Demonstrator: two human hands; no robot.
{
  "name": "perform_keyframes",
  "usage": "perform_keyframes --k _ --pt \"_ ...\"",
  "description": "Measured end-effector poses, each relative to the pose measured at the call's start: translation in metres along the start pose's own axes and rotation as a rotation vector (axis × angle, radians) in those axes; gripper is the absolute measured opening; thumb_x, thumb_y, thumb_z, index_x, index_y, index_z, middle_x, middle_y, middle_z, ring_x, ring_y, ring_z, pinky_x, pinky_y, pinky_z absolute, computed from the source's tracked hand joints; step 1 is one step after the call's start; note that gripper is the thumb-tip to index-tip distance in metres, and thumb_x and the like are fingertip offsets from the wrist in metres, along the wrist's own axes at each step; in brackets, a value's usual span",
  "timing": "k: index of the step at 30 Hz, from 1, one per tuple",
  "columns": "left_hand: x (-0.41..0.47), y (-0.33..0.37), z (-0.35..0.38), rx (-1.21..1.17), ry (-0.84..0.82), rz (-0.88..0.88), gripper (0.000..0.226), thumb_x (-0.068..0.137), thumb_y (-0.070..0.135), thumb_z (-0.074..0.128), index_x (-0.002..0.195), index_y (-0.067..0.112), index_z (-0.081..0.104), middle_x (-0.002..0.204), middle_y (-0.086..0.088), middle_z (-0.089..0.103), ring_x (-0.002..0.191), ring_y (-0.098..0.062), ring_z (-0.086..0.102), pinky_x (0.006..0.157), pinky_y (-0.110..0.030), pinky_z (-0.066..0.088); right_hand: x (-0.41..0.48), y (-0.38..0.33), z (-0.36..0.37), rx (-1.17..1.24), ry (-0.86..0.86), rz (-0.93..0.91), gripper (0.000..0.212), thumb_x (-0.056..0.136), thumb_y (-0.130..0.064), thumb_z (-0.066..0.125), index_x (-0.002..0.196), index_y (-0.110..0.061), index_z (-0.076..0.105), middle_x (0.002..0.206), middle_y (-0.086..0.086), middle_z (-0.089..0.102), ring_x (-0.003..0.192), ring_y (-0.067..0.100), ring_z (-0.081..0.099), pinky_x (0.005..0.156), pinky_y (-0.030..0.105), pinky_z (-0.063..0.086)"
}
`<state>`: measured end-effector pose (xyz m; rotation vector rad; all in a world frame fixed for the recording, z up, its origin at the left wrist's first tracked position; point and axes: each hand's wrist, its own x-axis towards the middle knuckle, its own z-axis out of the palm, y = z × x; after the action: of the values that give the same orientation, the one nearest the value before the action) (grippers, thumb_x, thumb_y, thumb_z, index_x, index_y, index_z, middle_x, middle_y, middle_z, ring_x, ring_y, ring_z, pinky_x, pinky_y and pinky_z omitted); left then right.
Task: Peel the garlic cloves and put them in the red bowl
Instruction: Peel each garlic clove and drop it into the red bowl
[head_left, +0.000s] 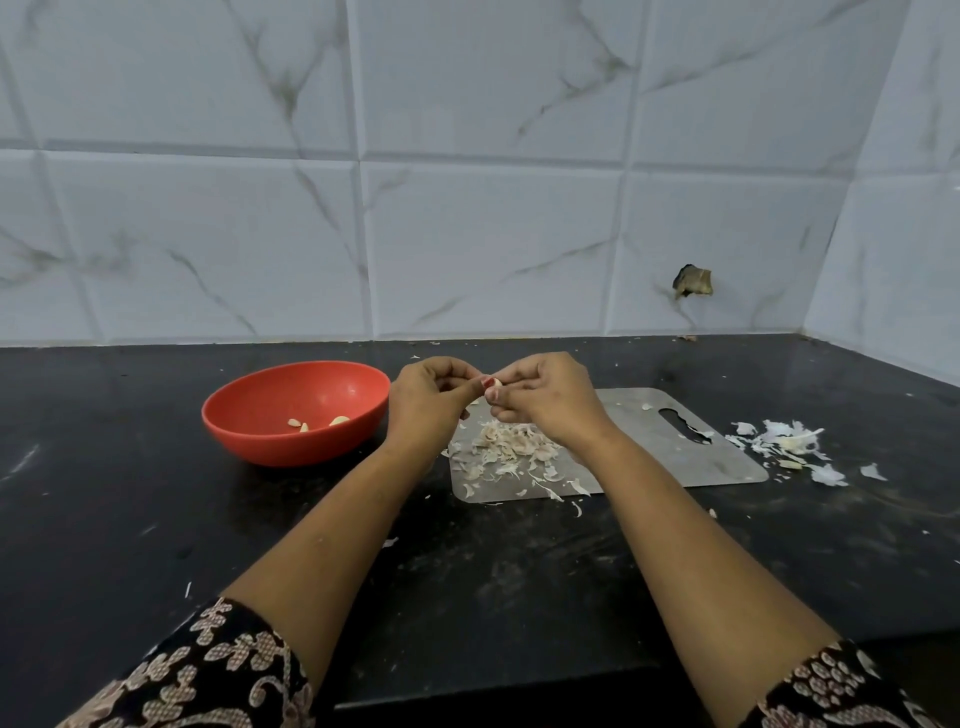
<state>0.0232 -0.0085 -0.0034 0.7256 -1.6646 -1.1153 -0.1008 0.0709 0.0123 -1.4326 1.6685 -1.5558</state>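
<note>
Left hand (431, 402) and right hand (548, 400) meet fingertip to fingertip, fingers curled, both pinching one garlic clove (496, 383) held above the board. At 6 o'clock of the grip, a peel heap (511, 441) on the steel cutting board (649, 447). At 9 o'clock, the red bowl (270, 447) holds peeled cloves (304, 425). At 3 o'clock, past the board, loose skins (789, 447) on the black counter (130, 493).
</note>
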Motion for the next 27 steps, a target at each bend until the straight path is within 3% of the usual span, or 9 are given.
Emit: perform_keyframes --k 10,13,17,23,27 --pt "0.000 0.002 -0.005 -0.030 -0.185 -0.008 0.012 0.093 0.008 0.061 0.081 0.007 0.062 0.044 0.013 0.053 0.037 0.002 0.037 0.042 -0.012 0.030 -0.003 -0.001 -0.001 0.044 -0.055 -0.012 0.009 0.080 0.000 0.075 0.089 -0.003 0.073 0.076 0.014 0.073 0.067 0.016 0.071 0.065 0.021 0.059" --pt "0.001 0.001 -0.004 0.052 -0.262 0.012 0.019 0.097 0.012 0.055 0.078 0.013 0.060 0.052 0.010 0.049 0.040 0.000 0.034 0.045 -0.014 0.028 -0.002 -0.001 -0.003 0.051 -0.061 -0.005 0.012 0.080 0.000 0.074 0.092 0.001 0.073 0.073 0.012 0.072 0.066 0.014 0.071 0.064 0.020 0.058" --pt "0.002 -0.001 0.001 0.140 -0.226 0.016 0.023 0.100 0.014 0.050 0.078 0.018 0.055 0.055 0.008 0.043 0.042 -0.003 0.032 0.046 -0.023 0.026 -0.001 0.000 0.000 0.105 -0.038 0.017 0.015 0.081 -0.001 0.074 0.095 0.004 0.072 0.075 0.012 0.072 0.066 0.012 0.071 0.064 0.019 0.058" --pt "0.003 -0.006 0.002 0.166 -0.223 0.060 0.023 0.101 0.018 0.047 0.079 0.023 0.053 0.072 -0.003 0.053 0.059 -0.015 0.038 0.053 -0.029 0.030 0.004 0.004 -0.005 0.358 0.010 0.108 0.005 0.087 0.001 0.066 0.087 0.004 0.071 0.076 0.012 0.072 0.066 0.011 0.069 0.069 0.019 0.059" --pt "-0.001 -0.004 0.005 0.213 -0.228 0.086 0.022 0.101 0.018 0.047 0.081 0.022 0.053 0.081 -0.007 0.061 0.065 -0.015 0.043 0.055 -0.028 0.036 0.005 0.005 -0.003 0.310 0.101 0.072 0.003 0.087 0.001 0.067 0.086 0.001 0.071 0.074 0.011 0.072 0.065 0.011 0.069 0.065 0.017 0.057"
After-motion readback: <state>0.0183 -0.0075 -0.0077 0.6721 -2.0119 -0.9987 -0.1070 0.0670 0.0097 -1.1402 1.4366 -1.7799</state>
